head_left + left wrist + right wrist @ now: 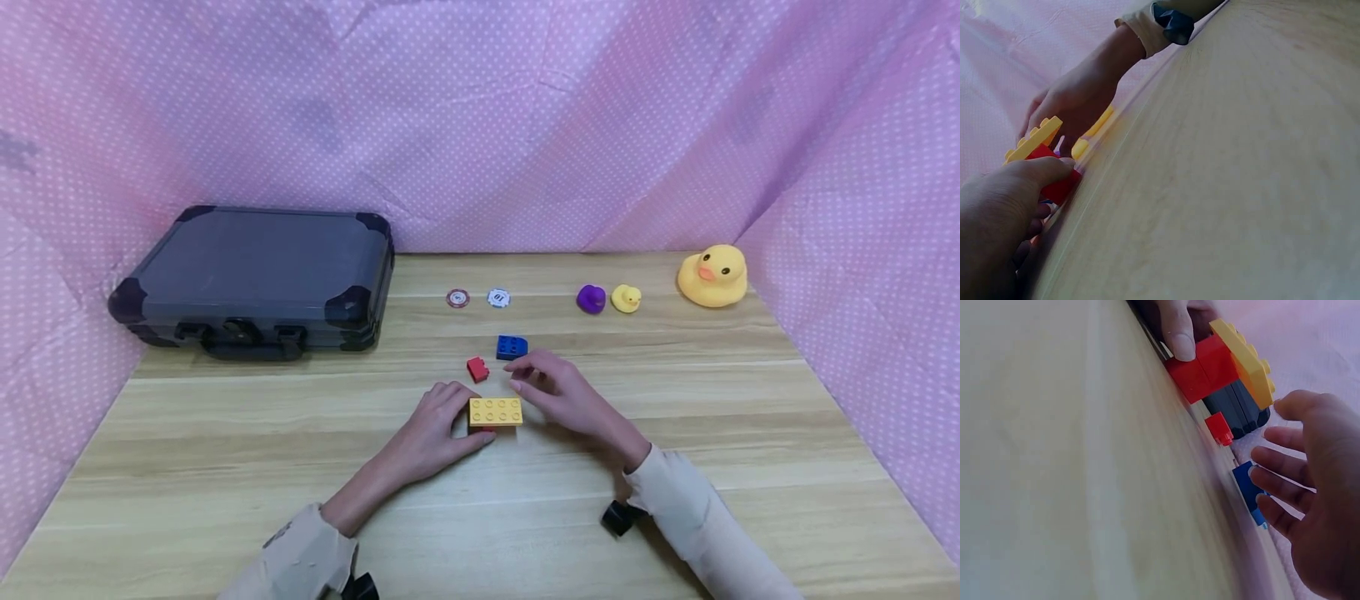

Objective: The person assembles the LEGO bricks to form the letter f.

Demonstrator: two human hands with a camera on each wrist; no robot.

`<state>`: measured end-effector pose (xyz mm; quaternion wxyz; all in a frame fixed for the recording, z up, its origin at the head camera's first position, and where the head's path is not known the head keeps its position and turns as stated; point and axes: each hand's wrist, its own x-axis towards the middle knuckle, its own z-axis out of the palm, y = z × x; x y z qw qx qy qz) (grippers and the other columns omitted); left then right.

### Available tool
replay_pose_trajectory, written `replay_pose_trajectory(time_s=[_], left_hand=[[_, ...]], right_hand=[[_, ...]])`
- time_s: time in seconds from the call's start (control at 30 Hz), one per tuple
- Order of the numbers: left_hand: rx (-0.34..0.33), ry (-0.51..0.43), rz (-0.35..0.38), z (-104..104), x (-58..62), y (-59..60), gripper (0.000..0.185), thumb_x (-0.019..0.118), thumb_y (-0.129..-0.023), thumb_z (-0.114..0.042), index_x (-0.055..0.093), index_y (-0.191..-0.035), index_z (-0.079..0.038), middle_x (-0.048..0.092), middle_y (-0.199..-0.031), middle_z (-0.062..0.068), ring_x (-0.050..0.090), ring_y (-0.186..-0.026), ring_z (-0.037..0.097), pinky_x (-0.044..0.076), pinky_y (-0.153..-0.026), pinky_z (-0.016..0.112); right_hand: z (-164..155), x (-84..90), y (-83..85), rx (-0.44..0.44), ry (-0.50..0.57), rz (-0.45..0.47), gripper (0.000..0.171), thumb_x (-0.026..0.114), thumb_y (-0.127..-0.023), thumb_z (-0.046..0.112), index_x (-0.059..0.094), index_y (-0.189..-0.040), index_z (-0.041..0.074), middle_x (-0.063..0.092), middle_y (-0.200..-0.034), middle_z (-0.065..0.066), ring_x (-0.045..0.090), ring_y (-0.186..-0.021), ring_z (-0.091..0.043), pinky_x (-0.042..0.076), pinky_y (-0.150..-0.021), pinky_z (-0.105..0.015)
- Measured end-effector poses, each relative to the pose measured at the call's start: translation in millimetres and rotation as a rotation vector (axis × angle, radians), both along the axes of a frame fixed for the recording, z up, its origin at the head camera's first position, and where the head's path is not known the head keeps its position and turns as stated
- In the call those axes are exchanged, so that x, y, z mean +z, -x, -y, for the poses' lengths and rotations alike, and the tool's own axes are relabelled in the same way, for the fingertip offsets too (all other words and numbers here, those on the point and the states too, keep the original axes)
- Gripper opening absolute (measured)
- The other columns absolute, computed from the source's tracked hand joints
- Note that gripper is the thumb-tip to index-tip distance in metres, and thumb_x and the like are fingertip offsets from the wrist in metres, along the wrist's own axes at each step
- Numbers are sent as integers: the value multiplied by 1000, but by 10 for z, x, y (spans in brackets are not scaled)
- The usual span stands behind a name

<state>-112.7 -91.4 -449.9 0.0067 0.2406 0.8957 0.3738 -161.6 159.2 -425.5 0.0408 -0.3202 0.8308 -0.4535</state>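
Observation:
Two stacked red toy bricks (1202, 370) stand on the table with a yellow studded plate (495, 412) on top, overhanging them. My left hand (433, 427) grips the red bricks from the left, its thumb on the near side and its fingers mostly hidden behind. To the right, my right hand (561, 392) holds nothing, its fingers loosely bent and spread. In the right wrist view its thumb is close to the yellow plate's edge. Just beyond the stack lies a small red brick (477, 369). A blue brick (512, 347) sits farther back, near my right fingertips.
A dark grey case (262, 267) with black corners lies at the back left. Behind the bricks are a red-rimmed chip (457, 297) and a white chip (498, 297). A purple duck (591, 299), a small yellow duck (626, 298) and a large yellow duck (714, 277) stand back right.

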Motion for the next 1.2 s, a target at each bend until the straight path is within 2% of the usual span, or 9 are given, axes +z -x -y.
replay_pose_trajectory(time_s=[0.23, 0.43, 0.83, 1.2], left_hand=[[-11, -10, 5, 5, 13, 8, 35, 82, -91, -36, 67, -116, -17, 61, -113, -5, 51, -107, 16, 43, -95, 44], [-5, -1, 13, 12, 10, 0, 36, 81, -91, -37, 67, -116, -17, 60, -113, -5, 51, -107, 16, 43, -95, 44], [-5, 5, 14, 13, 14, -17, 37, 82, -90, -37, 66, -117, -17, 60, -113, -6, 49, -106, 16, 42, -96, 43], [-8, 5, 9, 12, 8, -14, 36, 82, -90, -37, 66, -116, -18, 60, -113, -7, 49, -105, 15, 42, -94, 41]], right_hand=[[58, -74, 118, 11, 31, 44, 25, 68, -101, 9, 67, -125, 5, 68, -114, -2, 64, -101, -19, 53, -88, -36], [124, -112, 180, 28, 34, 29, 29, 71, -98, 6, 67, -126, 3, 68, -111, -7, 64, -99, -20, 54, -86, -39], [221, -127, 230, 42, -42, -30, 33, 72, -98, 11, 66, -131, 5, 68, -116, -4, 64, -101, -17, 55, -85, -35], [293, -107, 236, 27, -137, -91, 38, 74, -97, 13, 67, -134, 9, 65, -112, -1, 56, -89, -14, 50, -74, -30]])
